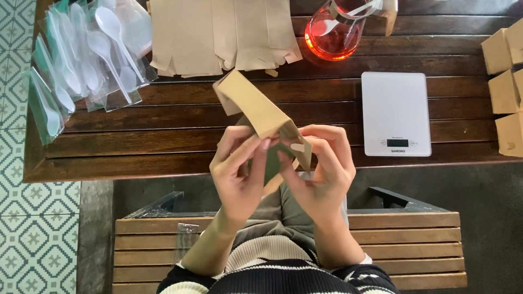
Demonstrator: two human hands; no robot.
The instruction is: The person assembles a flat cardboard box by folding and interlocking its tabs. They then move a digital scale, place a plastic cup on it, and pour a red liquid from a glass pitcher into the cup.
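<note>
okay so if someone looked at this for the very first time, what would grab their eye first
Most striking is the brown paper carton held up at centre, above the near edge of the wooden table, with the left hand and right hand working its lower end. Next comes the glass jug of red liquid at the table's far edge, then the white kitchen scale to the right.

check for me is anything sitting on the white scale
No, the white scale lies bare on the table.

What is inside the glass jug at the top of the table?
The glass jug holds red liquid with a white plastic spoon standing in it. Its upper part is cut off by the frame, so the rim cannot be seen.
</note>
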